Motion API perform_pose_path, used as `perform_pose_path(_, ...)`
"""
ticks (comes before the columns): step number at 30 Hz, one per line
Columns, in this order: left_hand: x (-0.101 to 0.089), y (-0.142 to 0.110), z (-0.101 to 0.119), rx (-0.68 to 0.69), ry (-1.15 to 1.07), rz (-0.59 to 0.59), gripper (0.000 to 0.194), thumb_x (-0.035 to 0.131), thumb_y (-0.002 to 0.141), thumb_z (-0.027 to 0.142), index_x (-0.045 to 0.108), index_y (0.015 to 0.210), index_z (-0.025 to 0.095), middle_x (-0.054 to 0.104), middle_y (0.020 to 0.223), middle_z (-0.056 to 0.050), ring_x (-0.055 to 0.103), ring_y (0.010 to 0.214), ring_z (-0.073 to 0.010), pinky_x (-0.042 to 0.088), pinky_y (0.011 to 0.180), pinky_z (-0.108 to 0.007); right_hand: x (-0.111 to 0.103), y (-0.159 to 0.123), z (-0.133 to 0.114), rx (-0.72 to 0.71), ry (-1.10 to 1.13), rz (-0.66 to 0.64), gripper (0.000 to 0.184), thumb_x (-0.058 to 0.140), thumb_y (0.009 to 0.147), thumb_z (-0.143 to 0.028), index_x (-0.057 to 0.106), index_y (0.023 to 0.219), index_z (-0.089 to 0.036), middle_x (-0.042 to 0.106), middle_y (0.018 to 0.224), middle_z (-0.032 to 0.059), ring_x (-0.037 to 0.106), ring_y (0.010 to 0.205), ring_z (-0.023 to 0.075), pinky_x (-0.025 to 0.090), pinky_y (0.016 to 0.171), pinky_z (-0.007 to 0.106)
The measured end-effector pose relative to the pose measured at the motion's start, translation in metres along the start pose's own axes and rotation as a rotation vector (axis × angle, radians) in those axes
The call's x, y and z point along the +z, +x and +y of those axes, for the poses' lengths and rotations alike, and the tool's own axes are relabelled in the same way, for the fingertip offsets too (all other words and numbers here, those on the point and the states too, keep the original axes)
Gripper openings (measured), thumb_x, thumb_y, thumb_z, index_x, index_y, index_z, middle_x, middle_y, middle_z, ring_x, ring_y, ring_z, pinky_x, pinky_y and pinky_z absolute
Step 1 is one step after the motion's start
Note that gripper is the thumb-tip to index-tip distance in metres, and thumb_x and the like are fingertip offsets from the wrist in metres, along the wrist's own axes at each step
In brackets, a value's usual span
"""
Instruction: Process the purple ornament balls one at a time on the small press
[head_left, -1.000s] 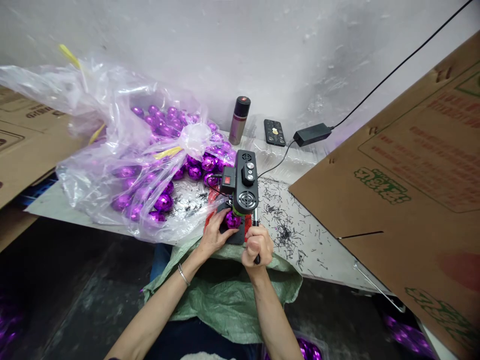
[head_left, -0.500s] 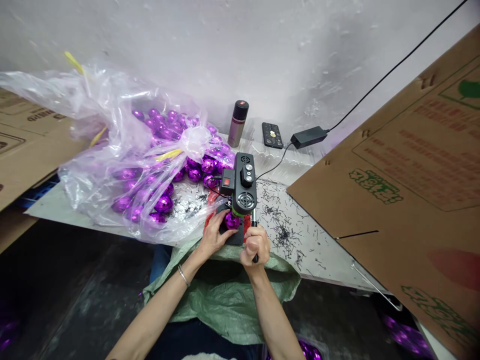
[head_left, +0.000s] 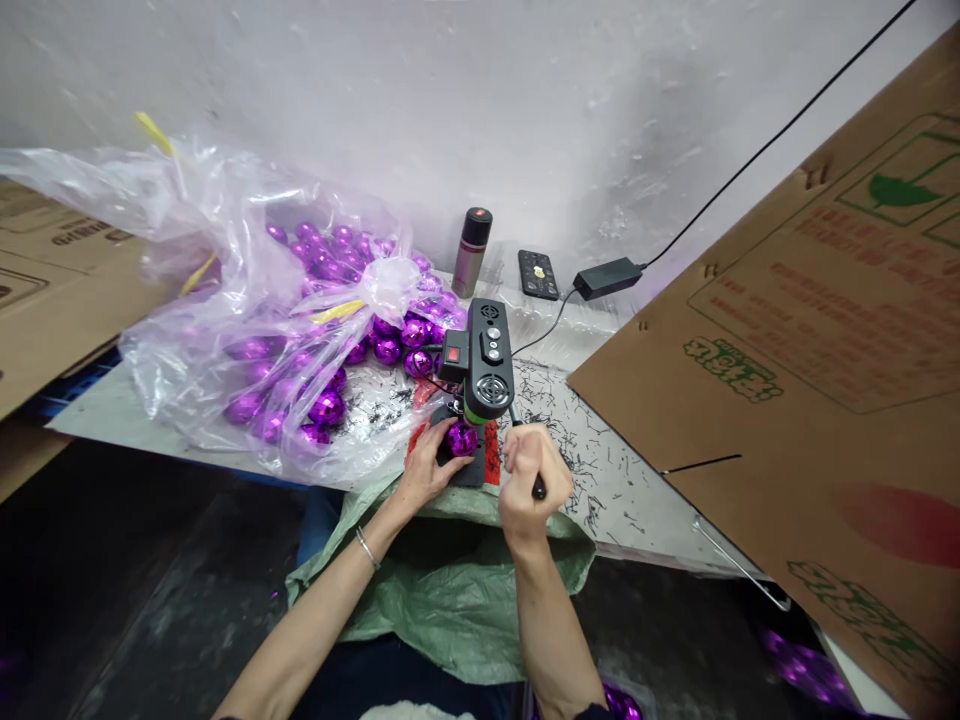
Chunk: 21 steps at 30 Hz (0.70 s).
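A small black bench machine (head_left: 486, 362) with a red switch stands near the table's front edge. Under its head sits a shiny purple ball (head_left: 461, 438), and my left hand (head_left: 424, 467) pinches that ball on the machine's black base. My right hand (head_left: 531, 478) is a fist around the machine's black lever handle (head_left: 536, 487), which sticks out to the right of the machine. A silver bracelet is on my left wrist.
A big clear plastic bag (head_left: 225, 300) of several purple balls lies at the left. A metal flask (head_left: 471, 252), a remote (head_left: 538, 274) and a power adapter (head_left: 607, 277) stand at the back. Dark shavings litter the table (head_left: 600, 480). Cardboard sheet (head_left: 810, 350) at right; green sack (head_left: 450, 580) over my lap.
My right hand has swung the lever handle to the right and slightly up. My left hand still holds the purple ball under the machine. The view shifted a little.
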<state>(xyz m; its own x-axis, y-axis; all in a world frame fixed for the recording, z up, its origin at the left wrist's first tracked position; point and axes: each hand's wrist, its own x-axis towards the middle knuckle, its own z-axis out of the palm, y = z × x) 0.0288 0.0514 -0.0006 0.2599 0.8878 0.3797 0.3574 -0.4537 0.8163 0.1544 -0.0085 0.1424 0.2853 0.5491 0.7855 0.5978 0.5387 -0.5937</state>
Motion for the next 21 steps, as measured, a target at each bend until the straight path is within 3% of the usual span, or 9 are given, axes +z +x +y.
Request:
perform_pose_path(2, -0.002, -0.006, 0.002, 0.037, 0.014, -0.001, 0.06, 0.075, 0.091, 0.041, 0.054, 0.142, 0.018, 0.068, 0.137, -0.017, 0.065, 0.13, -0.0328, 0.053, 0.11, -0.053, -0.001, 0.009, -0.008, 0.062, 0.013, -0.009, 0.034, 0.043, 0.104, -0.016, 0.047, 0.07, -0.022, 0.047, 0.066, -0.0024, 0.049, 0.062, 0.012, 0.039, 0.059, 0.029)
perform_pose_path(6, -0.012, -0.043, 0.011, 0.21, 0.113, -0.058, 0.054, 0.065, 0.098, 0.036, 0.049, 0.146, 0.019, 0.064, 0.143, -0.019, 0.061, 0.137, -0.032, 0.045, 0.119, -0.058, -0.002, 0.004, -0.007, 0.016, 0.038, 0.004, 0.033, 0.043, 0.103, -0.013, 0.049, 0.071, -0.022, 0.05, 0.067, -0.0018, 0.052, 0.064, 0.0125, 0.041, 0.061, 0.029)
perform_pose_path(9, -0.031, -0.07, 0.022, 0.28, 0.209, -0.092, 0.075, 0.069, 0.093, 0.052, 0.041, 0.154, 0.018, 0.058, 0.15, -0.022, 0.057, 0.141, -0.0359, 0.046, 0.117, -0.058, -0.002, -0.009, 0.001, -0.05, 0.025, -0.012, 0.032, 0.043, 0.101, -0.01, 0.048, 0.072, -0.022, 0.052, 0.068, -0.0011, 0.054, 0.065, 0.0134, 0.041, 0.061, 0.03)
perform_pose_path(11, -0.053, -0.07, 0.027, 0.269, 0.274, -0.03, 0.078, 0.066, 0.095, 0.053, 0.037, 0.158, 0.018, 0.057, 0.151, -0.022, 0.057, 0.14, -0.0357, 0.049, 0.114, -0.054, -0.002, -0.014, 0.004, -0.068, 0.026, -0.018, 0.033, 0.043, 0.1, -0.008, 0.046, 0.07, -0.022, 0.052, 0.067, -0.001, 0.053, 0.064, 0.0136, 0.04, 0.06, 0.03)
perform_pose_path(13, -0.081, -0.052, 0.027, 0.196, 0.384, 0.106, 0.057, 0.054, 0.103, 0.04, 0.043, 0.155, 0.019, 0.063, 0.145, -0.019, 0.06, 0.136, -0.033, 0.049, 0.114, -0.051, -0.001, -0.016, 0.006, -0.064, 0.032, -0.012, 0.034, 0.043, 0.1, -0.008, 0.045, 0.069, -0.022, 0.052, 0.067, -0.0008, 0.052, 0.063, 0.0138, 0.039, 0.059, 0.03)
perform_pose_path(15, -0.11, -0.023, 0.022, 0.022, 0.559, 0.247, 0.042, 0.046, 0.104, 0.028, 0.055, 0.144, 0.017, 0.068, 0.136, -0.019, 0.063, 0.129, -0.0339, 0.048, 0.112, -0.052, -0.001, -0.016, 0.007, -0.062, 0.032, 0.001, 0.035, 0.043, 0.099, -0.007, 0.045, 0.068, -0.023, 0.053, 0.067, -0.0004, 0.052, 0.063, 0.0142, 0.038, 0.058, 0.031)
perform_pose_path(16, -0.122, -0.009, 0.019, -0.096, 0.667, 0.257, 0.04, 0.045, 0.103, 0.026, 0.059, 0.14, 0.014, 0.068, 0.132, -0.022, 0.065, 0.124, -0.0362, 0.049, 0.109, -0.054, 0.0, -0.016, 0.007, -0.066, 0.03, 0.005, 0.035, 0.043, 0.099, -0.007, 0.045, 0.068, -0.023, 0.053, 0.067, -0.0004, 0.052, 0.063, 0.0143, 0.038, 0.058, 0.031)
perform_pose_path(19, -0.145, 0.024, 0.009, -0.413, 0.934, 0.123, 0.042, 0.047, 0.101, 0.027, 0.06, 0.134, 0.004, 0.068, 0.117, -0.028, 0.068, 0.11, -0.0425, 0.053, 0.095, -0.057, 0.0, -0.016, 0.007, -0.091, 0.022, -0.001, 0.034, 0.044, 0.098, -0.005, 0.046, 0.069, -0.022, 0.053, 0.067, -0.0008, 0.052, 0.063, 0.0139, 0.038, 0.058, 0.031)
perform_pose_path(21, -0.151, 0.033, 0.002, -0.504, 0.999, 0.006, 0.048, 0.052, 0.1, 0.03, 0.056, 0.139, 0.003, 0.067, 0.115, -0.028, 0.07, 0.103, -0.0418, 0.055, 0.09, -0.054, 0.0, -0.016, 0.007, -0.106, 0.016, -0.01, 0.034, 0.043, 0.098, -0.005, 0.046, 0.069, -0.023, 0.053, 0.067, -0.0008, 0.053, 0.063, 0.0141, 0.039, 0.058, 0.03)
